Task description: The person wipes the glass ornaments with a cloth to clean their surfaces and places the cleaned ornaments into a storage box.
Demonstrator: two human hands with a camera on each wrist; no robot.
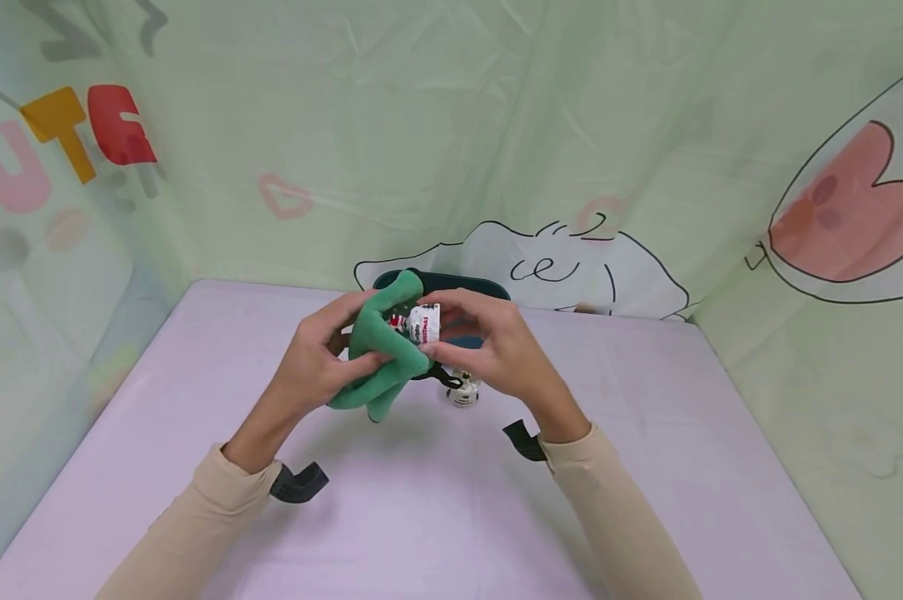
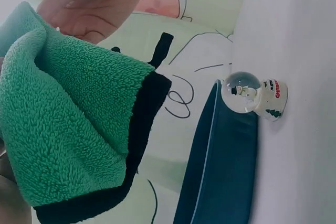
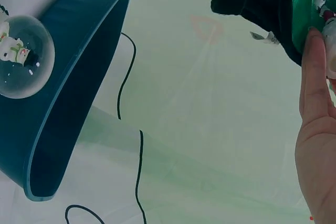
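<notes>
My left hand (image 1: 312,354) grips a green plush cloth (image 1: 379,342) with a dark edging, seen large in the left wrist view. The cloth is wrapped around the upper part of a snow globe (image 1: 425,323), whose white base with red lettering sticks out to the right. Fingers and thumb of my right hand (image 1: 496,337) pinch that base; in the right wrist view the held globe (image 3: 331,45) is partly cut off. A second snow globe (image 2: 244,93), with a snowman inside and a white base, stands on the table below the hands.
Behind the hands stands a dark blue bin (image 1: 459,283) with an open top, right behind the standing globe. The table (image 1: 451,517) has a pale lilac cover. Printed light green curtains (image 1: 451,125) close in the back and sides.
</notes>
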